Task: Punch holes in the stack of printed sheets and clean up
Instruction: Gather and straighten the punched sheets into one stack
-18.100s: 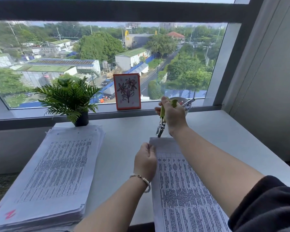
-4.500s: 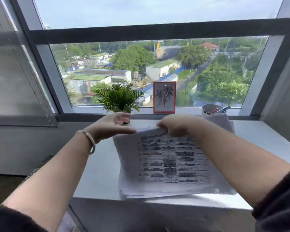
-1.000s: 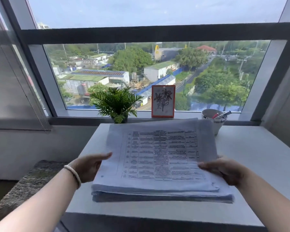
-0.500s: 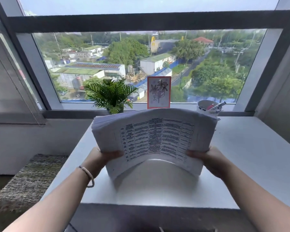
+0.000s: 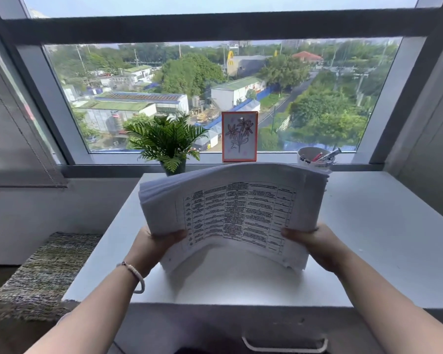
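My left hand (image 5: pixel 152 245) and right hand (image 5: pixel 315 242) each clamp one side of the stack of printed sheets (image 5: pixel 237 213) — it stands bowed on its near edge on the white surface (image 5: pixel 368 241), the cup of pens (image 5: pixel 313 157) far behind it.

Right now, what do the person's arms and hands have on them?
Both forearms are bare, with no sleeves showing in this view. The left hand has no rings that I can see, and its wrist wears a thin pale bracelet that looks corded or beaded. The right hand and its wrist wear nothing.
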Motion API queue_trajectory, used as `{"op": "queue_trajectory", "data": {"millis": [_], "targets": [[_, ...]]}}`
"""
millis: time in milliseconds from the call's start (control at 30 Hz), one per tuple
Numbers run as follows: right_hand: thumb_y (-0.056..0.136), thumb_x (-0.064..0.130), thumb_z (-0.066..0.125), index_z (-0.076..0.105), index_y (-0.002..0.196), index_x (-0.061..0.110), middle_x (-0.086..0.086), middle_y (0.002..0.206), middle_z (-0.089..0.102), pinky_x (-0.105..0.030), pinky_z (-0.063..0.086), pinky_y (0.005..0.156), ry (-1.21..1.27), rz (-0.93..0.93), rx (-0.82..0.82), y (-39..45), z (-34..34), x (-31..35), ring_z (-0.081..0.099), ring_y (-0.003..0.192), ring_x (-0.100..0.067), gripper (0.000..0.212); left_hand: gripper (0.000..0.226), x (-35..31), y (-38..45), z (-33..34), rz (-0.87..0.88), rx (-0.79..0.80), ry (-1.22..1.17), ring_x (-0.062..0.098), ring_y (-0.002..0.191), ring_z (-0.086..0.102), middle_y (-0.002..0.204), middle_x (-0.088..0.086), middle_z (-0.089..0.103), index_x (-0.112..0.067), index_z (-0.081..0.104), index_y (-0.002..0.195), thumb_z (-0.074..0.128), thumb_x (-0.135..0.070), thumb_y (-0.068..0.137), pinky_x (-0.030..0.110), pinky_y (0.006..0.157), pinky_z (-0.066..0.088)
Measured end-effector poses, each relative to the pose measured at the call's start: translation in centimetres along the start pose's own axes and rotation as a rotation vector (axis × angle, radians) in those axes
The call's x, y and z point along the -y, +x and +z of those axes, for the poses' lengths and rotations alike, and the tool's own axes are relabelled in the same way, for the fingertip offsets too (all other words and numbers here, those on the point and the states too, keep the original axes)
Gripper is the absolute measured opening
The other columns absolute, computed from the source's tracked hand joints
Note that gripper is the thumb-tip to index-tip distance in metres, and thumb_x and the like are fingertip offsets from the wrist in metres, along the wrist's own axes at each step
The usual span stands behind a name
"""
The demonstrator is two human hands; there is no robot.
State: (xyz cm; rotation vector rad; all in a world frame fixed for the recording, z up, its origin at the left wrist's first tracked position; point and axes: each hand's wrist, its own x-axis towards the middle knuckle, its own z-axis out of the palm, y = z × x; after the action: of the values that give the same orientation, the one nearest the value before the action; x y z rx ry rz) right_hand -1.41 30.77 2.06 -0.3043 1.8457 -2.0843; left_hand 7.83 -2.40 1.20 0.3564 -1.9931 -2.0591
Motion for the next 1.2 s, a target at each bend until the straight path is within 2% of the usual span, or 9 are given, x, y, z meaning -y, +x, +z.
{"op": "queue_trajectory", "data": {"millis": [167,300,467,633,733,833,1000,1100,1200], "targets": [[0.053,0.015,0.086,0.071,0.099,0.009,-0.008,0.102,0.074,-0.035,0.058,0.082,-0.053,0.033,-0.063,-0.1,0.4,0.2,0.070,0.094,-0.025,0.049,0.025,0.4,-0.3,-0.1,-0.022,-0.107,0.069,0.025,0.090,0.068,0.086,0.001,0.076,-0.023,0.079,0.071,0.092,-0.019,0.050,0.049,0.090,0.053],[0.075,-0.005,0.073,0.071,0.096,0.003,-0.013,0.098,0.074,-0.040,0.057,0.078,-0.060,0.072,-0.113,-0.2,1.0,0.9,0.071,0.087,-0.028,0.022,0.021,-1.3,-0.1,-0.4,-0.036,-0.086,0.092,0.032,0.096,0.068,0.095,0.013,0.074,-0.009,0.074,0.083,0.081,0.002,0.066,0.043,0.085,0.056],[0.079,-0.013,0.061,0.063,0.101,-0.011,-0.025,0.096,0.071,-0.040,0.060,0.067,0.120,0.332,-0.031,-0.7,2.4,2.3,0.071,0.079,-0.036,0.022,0.078,-7.0,0.7,-4.8,-0.315,0.208,-0.127,0.031,0.088,0.071,0.106,0.021,0.070,0.002,0.064,0.112,0.094,-0.023,0.044,0.038,0.070,0.060],[0.093,-0.004,0.043,0.054,0.115,-0.015,-0.024,0.078,0.071,-0.033,0.054,0.040,0.338,0.600,-0.007,-2.2,6.9,-1.1,0.069,0.053,-0.030,0.027,0.112,-2.8,-2.3,-7.6,-0.461,0.106,-0.651,0.038,0.102,0.066,0.119,0.025,0.063,-0.007,0.051,0.126,0.093,-0.052,0.033,0.051,0.077,0.057],[0.091,-0.010,0.048,0.056,0.107,-0.018,-0.022,0.058,0.066,-0.032,0.046,0.029,0.413,0.592,-0.142,-3.1,12.1,-3.5,0.063,0.039,-0.030,0.019,0.089,-0.1,-6.0,-2.8,-0.565,0.146,-0.691,0.041,0.100,0.064,0.109,0.025,0.063,-0.005,0.054,0.106,0.092,-0.050,0.038,0.054,0.082,0.054],[0.085,-0.017,0.055,0.059,0.089,-0.015,-0.017,0.052,0.066,-0.032,0.050,0.033,0.475,0.529,-0.254,-4.2,17.1,-5.8,0.063,0.040,-0.028,0.007,0.036,0.6,-6.7,0.9,-0.553,0.043,-0.581,0.036,0.083,0.071,0.102,0.024,0.070,0.002,0.063,0.105,0.063,-0.028,0.084,0.044,0.067,0.059],[0.071,0.012,0.079,0.062,0.114,-0.005,-0.022,0.107,0.070,-0.048,0.052,0.090,0.592,0.425,0.000,-4.2,19.0,-6.3,0.067,0.098,-0.036,0.049,0.033,1.2,-3.9,-3.4,-0.556,-0.196,-0.268,0.043,0.088,0.066,0.102,0.030,0.067,0.014,0.055,0.115,0.046,0.020,0.084,0.053,0.079,0.054],[0.080,0.044,0.060,0.063,0.110,0.003,-0.017,0.098,0.062,-0.037,0.059,0.064,0.562,0.504,-0.008,-1.9,15.5,-5.2,0.064,0.083,-0.030,0.051,0.031,-0.3,-2.6,-8.2,-0.625,-0.091,-0.079,0.039,0.087,0.067,0.105,0.028,0.067,0.006,0.057,0.113,0.043,0.018,0.088,0.050,0.073,0.057],[0.092,0.036,0.051,0.053,0.107,0.004,-0.019,0.087,0.062,-0.030,0.053,0.045,0.327,0.571,-0.015,0.3,14.1,-4.6,0.065,0.063,-0.029,0.036,0.034,-0.9,-1.2,-11.8,-0.651,0.026,0.050,0.045,0.106,0.062,0.115,0.028,0.064,-0.001,0.058,0.113,0.044,0.018,0.087,0.056,0.091,0.049]]}}
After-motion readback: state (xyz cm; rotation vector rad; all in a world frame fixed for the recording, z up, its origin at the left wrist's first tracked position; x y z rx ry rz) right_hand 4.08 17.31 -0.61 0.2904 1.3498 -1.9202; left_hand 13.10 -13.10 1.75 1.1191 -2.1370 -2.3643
